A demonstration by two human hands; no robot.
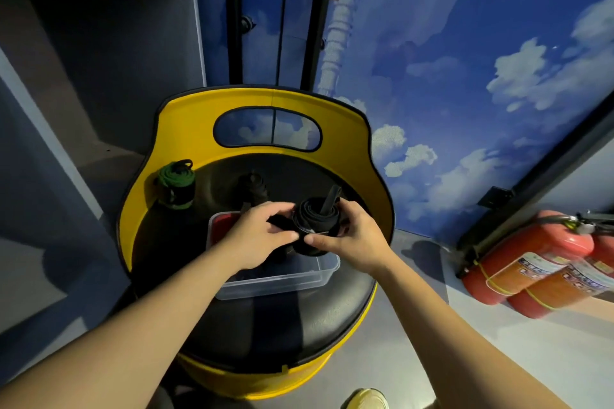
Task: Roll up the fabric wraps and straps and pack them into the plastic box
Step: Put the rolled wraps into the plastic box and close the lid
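Partway: both hands, left (257, 236) and right (352, 236), clamped a rolled black strap (315, 221) above the box (279, 279); beyond the fingers, the green roll (175, 184) sat unpacked.

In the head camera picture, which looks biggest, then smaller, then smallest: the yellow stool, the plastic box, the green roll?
1. Yellow stool, by far the biggest.
2. Plastic box.
3. Green roll, the smallest. It sits farther back, which shrinks it a little, but the box looks clearly bigger.

No text could be read: the labels (538, 271) on the red fire extinguishers (528, 262), right of the yellow chair (259, 116), carried print too blurred to make out
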